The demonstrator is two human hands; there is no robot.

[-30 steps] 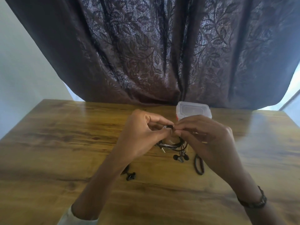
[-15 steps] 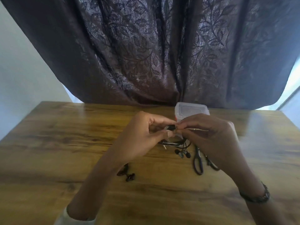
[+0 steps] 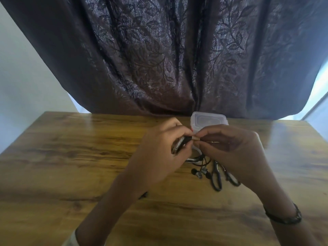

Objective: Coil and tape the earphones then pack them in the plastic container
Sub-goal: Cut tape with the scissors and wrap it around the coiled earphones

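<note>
Item count, my work surface

I count one table (image 3: 71, 157), one plastic container (image 3: 209, 120), one pair of scissors (image 3: 218, 178), one coiled earphone set (image 3: 198, 162), one bracelet (image 3: 285, 218), one curtain (image 3: 168, 55).

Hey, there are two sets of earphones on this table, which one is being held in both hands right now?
The coiled earphones between the left hand and right hand, in front of the plastic container. The other earphones lie untouched on the table, mostly hidden by the left forearm.

Bare table (image 3: 71, 157) leftward; scissors (image 3: 217, 176), perhaps container (image 3: 209, 119), crowding right.
</note>
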